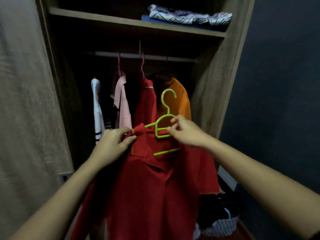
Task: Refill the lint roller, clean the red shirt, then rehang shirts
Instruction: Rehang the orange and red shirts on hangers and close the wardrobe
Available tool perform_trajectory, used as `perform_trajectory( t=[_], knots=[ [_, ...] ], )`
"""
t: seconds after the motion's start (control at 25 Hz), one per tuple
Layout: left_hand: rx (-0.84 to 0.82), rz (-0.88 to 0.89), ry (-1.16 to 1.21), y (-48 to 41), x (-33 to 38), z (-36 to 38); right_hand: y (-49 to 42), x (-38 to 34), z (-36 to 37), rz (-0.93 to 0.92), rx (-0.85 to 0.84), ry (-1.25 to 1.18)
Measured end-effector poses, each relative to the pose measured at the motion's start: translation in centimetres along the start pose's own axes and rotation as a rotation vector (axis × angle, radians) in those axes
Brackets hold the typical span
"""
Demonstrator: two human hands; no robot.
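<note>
A red polo shirt (152, 187) hangs in front of me on a lime-green plastic hanger (165, 118), held up before the open wardrobe. My left hand (112, 144) pinches the shirt's collar at the hanger's left arm. My right hand (187, 132) grips the green hanger at its middle bars, just under the hook. The hook is free in the air, below the wardrobe rail (143, 56). No lint roller is in view.
On the rail hang a white shirt (97, 104), a pink shirt (122, 104), another red shirt (144, 104) on a pink hanger, and an orange shirt (180, 97). Folded patterned cloth (188, 16) lies on the upper shelf. Clothes are piled low at the right (218, 220).
</note>
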State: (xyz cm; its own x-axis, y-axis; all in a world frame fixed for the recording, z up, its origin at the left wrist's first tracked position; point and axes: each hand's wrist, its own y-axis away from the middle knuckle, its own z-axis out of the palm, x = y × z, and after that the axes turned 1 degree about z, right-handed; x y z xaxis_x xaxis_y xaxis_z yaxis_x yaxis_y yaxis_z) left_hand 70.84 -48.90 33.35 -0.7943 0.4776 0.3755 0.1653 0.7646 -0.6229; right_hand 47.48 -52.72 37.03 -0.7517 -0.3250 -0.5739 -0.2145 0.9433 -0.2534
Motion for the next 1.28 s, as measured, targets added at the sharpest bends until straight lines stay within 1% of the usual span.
perform_trajectory(
  t=[0.04, 0.08, 0.12, 0.2, 0.28, 0.4, 0.48, 0.56, 0.6, 0.68, 0.76, 0.8, 0.84, 0.92, 1.04, 1.08, 1.12, 1.16, 1.24, 1.28],
  knots=[
    [0.007, -0.007, -0.019, -0.1, 0.9, 1.4, 0.0, -0.4, 1.0, 0.07, -0.089, -0.056],
    [0.012, -0.02, -0.034, -0.4, 1.8, 2.9, -0.3, -0.2, 1.7, 0.12, -0.132, -0.118],
    [0.011, -0.037, -0.05, -0.8, 2.6, 4.1, -0.6, 0.2, 1.8, 0.155, -0.139, -0.186],
    [0.001, -0.074, -0.081, -1.9, 4.3, 6.1, -1.3, 0.9, 1.2, 0.256, -0.098, -0.363],
    [-0.004, -0.107, -0.093, -3.3, 6.1, 7.3, -2.0, 1.4, 0.3, 0.366, -0.005, -0.519],
    [-0.015, -0.105, -0.071, -4.9, 8.8, 8.3, -3.2, 2.1, -1.1, 0.426, 0.13, -0.644],
    [-0.098, -0.075, -0.016, -5.9, 9.9, 8.4, -4.3, 2.7, -2.1, 0.477, 0.172, -0.766],
    [-0.201, -0.069, 0.084, -7.4, 10.0, 7.4, -5.1, 3.3, -2.9, 0.497, 0.137, -0.856],
    [-0.197, -0.083, 0.128, -8.6, 9.6, 7.1, -5.8, 3.9, -3.1, 0.488, 0.124, -0.869],
    [-0.092, -0.112, 0.149, -11.9, 8.3, 7.0, -7.0, 4.4, -4.1, 0.455, 0.129, -0.864],
    [-0.006, -0.106, 0.105, -16.4, 7.0, 8.1, -8.4, 4.7, -5.5, 0.424, 0.147, -0.814],
    [0.0, -0.085, 0.073, -18.8, 6.7, 8.9, -9.1, 4.9, -6.4, 0.414, 0.156, -0.769],
    [-0.012, -0.055, 0.04, -21.3, 6.5, 9.8, -9.8, 5.2, -7.2, 0.398, 0.163, -0.723],
    [-0.087, -0.022, -0.011, -25.8, 6.6, 11.9, -11.0, 6.1, -8.4, 0.37, 0.154, -0.653],
    [-0.281, -0.067, -0.1, -29.5, 7.0, 15.7, -12.1, 7.3, -8.9, 0.345, 0.133, -0.601],
    [-0.312, -0.105, -0.116, -29.9, 6.8, 16.9, -12.5, 7.8, -9.0, 0.327, 0.119, -0.588],
    [-0.289, -0.156, -0.112, -30.0, 6.4, 17.7, -12.8, 8.3, -9.2, 0.319, 0.11, -0.575],
    [-0.205, -0.207, -0.091, -29.8, 5.7, 18.1, -13.1, 8.7, -9.4, 0.317, 0.108, -0.562],
    [0.068, -0.27, -0.051, -28.8, 3.8, 18.1, -13.9, 9.3, -9.8, 0.33, 0.12, -0.553],
    [0.165, -0.285, -0.003, -28.2, 2.8, 18.1, -14.5, 9.6, -9.9, 0.332, 0.128, -0.541]
  ],
)
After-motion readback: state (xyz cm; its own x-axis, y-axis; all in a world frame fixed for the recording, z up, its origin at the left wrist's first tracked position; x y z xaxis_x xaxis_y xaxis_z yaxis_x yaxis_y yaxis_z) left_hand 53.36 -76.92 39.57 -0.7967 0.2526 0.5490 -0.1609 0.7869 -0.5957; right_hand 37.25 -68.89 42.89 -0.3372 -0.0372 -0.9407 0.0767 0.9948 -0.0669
